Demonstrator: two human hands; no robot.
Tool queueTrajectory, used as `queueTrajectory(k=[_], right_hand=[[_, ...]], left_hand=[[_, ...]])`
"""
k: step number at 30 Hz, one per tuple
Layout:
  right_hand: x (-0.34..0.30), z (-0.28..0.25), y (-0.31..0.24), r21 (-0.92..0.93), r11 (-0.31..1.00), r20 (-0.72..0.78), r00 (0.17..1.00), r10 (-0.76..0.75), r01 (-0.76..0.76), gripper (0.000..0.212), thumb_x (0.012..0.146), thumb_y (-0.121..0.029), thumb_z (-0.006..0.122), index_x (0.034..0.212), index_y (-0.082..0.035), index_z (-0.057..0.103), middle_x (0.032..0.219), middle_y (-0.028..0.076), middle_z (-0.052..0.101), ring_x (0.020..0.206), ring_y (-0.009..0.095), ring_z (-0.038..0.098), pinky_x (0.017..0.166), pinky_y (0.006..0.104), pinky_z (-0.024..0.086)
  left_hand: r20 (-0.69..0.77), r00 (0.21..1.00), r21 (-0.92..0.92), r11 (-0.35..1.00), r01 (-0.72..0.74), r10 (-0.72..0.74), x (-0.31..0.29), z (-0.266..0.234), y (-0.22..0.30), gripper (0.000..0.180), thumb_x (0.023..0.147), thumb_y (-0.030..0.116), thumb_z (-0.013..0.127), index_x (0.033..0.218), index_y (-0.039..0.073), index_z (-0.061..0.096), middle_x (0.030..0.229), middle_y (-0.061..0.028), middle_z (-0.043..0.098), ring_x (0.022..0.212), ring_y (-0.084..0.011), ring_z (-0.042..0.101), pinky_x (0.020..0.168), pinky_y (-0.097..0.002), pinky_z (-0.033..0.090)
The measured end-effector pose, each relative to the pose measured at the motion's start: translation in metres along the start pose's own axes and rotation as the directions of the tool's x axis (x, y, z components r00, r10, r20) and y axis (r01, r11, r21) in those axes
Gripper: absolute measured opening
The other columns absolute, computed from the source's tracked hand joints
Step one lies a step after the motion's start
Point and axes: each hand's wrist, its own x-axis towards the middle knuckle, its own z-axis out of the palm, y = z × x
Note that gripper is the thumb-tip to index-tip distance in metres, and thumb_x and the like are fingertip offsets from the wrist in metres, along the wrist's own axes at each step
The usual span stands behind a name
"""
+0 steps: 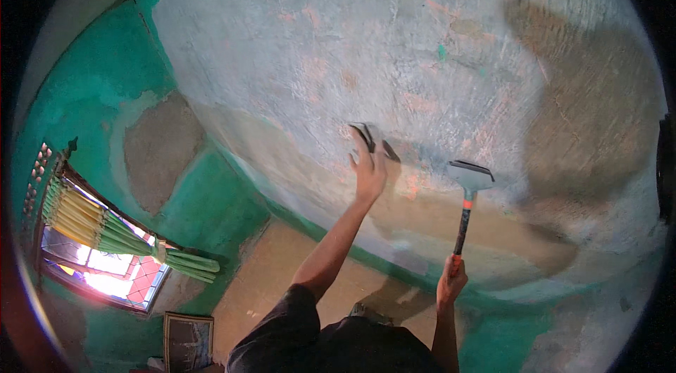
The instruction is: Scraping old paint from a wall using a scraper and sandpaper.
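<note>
My left hand (371, 174) is raised to the patchy grey wall (282, 56). Its fingers hold a thin, dark, curved strip (362, 135) at the wall's surface; the exact kind is unclear. In my right hand (451, 281) is a long-handled scraper (470, 193), gripped low on its black and orange handle. The scraper's wide grey-blue head, with a black edge, points up at the wall. Pinkish spots and rough streaks mark the surface around both hands.
At the left, a bright window (105, 267) has a tied yellow and green curtain (105, 221) on a green wall (105, 98). A framed picture (188, 343) stands low below it. My shadow (598, 105) falls on the wall at the right.
</note>
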Motion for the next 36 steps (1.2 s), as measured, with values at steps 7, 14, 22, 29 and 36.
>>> queueTrajectory(k=[7, 14, 22, 29, 36], right_hand=[[-0.010, 0.029, -0.021, 0.050, 0.999, 0.039, 0.999, -0.014, 0.012, 0.031, 0.100, -0.026, 0.060, 0.081, -0.004, 0.052, 0.062, -0.001, 0.038, 0.058, 0.009, 0.032, 0.052, 0.0285, 0.029], [-0.010, 0.014, -0.027, 0.047, 0.999, -0.129, 0.991, 0.028, -0.022, 0.032, 0.101, -0.031, 0.058, 0.086, -0.003, 0.057, 0.062, 0.000, 0.041, 0.058, 0.009, 0.035, 0.051, 0.0299, 0.031], [0.004, -0.012, -0.010, 0.027, 0.996, -0.187, 0.979, -0.076, 0.083, 0.031, 0.101, -0.032, 0.058, 0.086, -0.004, 0.056, 0.062, -0.002, 0.042, 0.055, 0.008, 0.035, 0.050, 0.0277, 0.029], [0.019, -0.032, 0.014, 0.040, 0.999, -0.210, 0.978, -0.015, 0.024, 0.031, 0.100, -0.031, 0.059, 0.084, -0.005, 0.055, 0.061, -0.002, 0.040, 0.055, 0.008, 0.034, 0.050, 0.0278, 0.029], [0.015, -0.051, 0.009, -0.005, 0.996, -0.263, 0.961, -0.089, 0.091, 0.027, 0.099, -0.027, 0.059, 0.087, -0.002, 0.057, 0.063, -0.001, 0.043, 0.056, 0.010, 0.039, 0.051, 0.0292, 0.033]], left_hand=[[0.012, 0.994, 0.008, 0.994, -0.111, 0.111, -0.031, 0.032, -0.019, 0.080, 0.103, 0.030, 0.044, 0.156, -0.003, -0.005, 0.164, -0.0252, 0.008, 0.151, -0.0366, 0.017, 0.119, -0.0564, 0.000], [-0.168, 0.965, -0.412, 0.904, 0.115, -0.200, 0.014, 0.007, -0.038, 0.077, 0.102, 0.034, 0.042, 0.157, -0.001, 0.001, 0.164, -0.0236, 0.009, 0.152, -0.0376, 0.013, 0.118, -0.0591, -0.003], [-0.191, 0.975, -0.010, 0.994, 0.109, -0.109, 0.016, 0.018, -0.021, 0.071, 0.105, 0.037, 0.036, 0.158, 0.001, 0.006, 0.166, -0.0199, 0.006, 0.154, -0.0324, 0.003, 0.117, -0.0602, -0.003], [0.018, 0.994, 0.007, 0.994, 0.108, -0.109, -0.062, 0.085, -0.010, 0.069, 0.107, 0.039, 0.034, 0.159, 0.006, 0.004, 0.166, -0.0188, 0.004, 0.154, -0.0306, 0.005, 0.118, -0.0588, 0.000], [-0.386, 0.914, -0.210, 0.977, 0.045, -0.125, 0.024, 0.025, -0.041, 0.068, 0.106, 0.038, 0.036, 0.158, 0.002, 0.011, 0.165, -0.0199, 0.007, 0.153, -0.0338, 0.007, 0.119, -0.0569, 0.004]])
